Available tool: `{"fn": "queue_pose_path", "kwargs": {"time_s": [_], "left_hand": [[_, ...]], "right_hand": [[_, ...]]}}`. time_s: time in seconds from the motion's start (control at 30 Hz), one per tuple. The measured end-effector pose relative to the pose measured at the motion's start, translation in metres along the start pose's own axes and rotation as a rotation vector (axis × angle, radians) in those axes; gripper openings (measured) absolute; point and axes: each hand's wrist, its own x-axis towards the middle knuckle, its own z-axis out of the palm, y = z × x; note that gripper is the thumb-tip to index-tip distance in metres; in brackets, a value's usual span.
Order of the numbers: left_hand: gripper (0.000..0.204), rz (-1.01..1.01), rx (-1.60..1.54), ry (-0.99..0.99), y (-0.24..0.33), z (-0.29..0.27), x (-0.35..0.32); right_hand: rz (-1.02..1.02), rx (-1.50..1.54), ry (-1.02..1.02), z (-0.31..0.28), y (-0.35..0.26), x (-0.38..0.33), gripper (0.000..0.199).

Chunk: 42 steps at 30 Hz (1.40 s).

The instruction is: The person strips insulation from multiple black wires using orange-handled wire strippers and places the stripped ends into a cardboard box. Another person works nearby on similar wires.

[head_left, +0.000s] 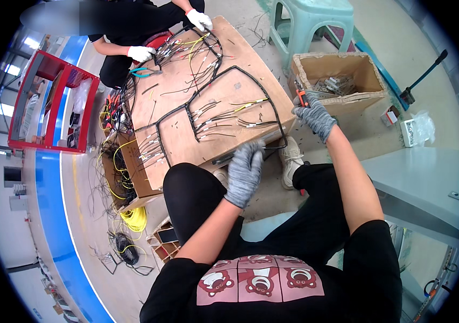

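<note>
A black-wrapped wire harness (225, 77) with many loose, labelled wire ends lies across a wooden board (251, 54). My left hand (245, 173), in a grey glove, is at the board's near edge. Its fingers, slightly blurred, close around the end of the harness that bends over that edge. To the right of the board, my right hand (317, 119), also gloved in grey, grips orange-handled pliers (300, 96) with their tip pointing up, apart from the harness. Across the board, another person's white-gloved hands (199, 20) touch the far part of the harness, near teal-handled pliers (143, 72).
A cardboard box (342, 58) of metal parts stands right of the board, before a pale green stool (315, 16). At left are a red rack (52, 102), a box of tangled wires (119, 167) and a yellow wire coil (134, 219). A grey surface (423, 177) is at right.
</note>
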Motion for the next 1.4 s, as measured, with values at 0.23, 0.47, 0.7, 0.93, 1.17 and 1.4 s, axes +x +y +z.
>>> {"fn": "queue_pose_path", "kwargs": {"time_s": [0.23, 0.47, 0.7, 0.93, 1.17, 1.4], "left_hand": [[0.036, -0.744, -0.878, 0.093, -0.157, 0.059, -0.054], [0.017, -0.739, -0.951, 0.312, -0.140, 0.055, -0.004], [0.005, -0.546, -0.920, 0.298, -0.092, 0.049, 0.010], [0.004, -0.337, -0.957, 0.092, -0.058, 0.042, 0.038], [0.009, -0.210, -0.685, 0.176, -0.061, 0.049, 0.046], [0.016, -0.056, 0.169, 0.358, -0.077, 0.038, 0.037]], "right_hand": [[-0.033, 0.458, 0.075, -0.016, -0.028, -0.041, 0.025], [-0.010, 0.604, 0.147, -0.025, 0.001, -0.088, 0.026], [0.028, 0.538, 0.168, -0.011, 0.017, -0.119, 0.022], [-0.106, 0.248, 0.132, 0.019, 0.018, -0.124, 0.024], [-0.090, 0.250, 0.130, 0.036, 0.009, -0.120, 0.023], [-0.023, 0.219, 0.189, 0.076, 0.012, -0.119, 0.025]]}}
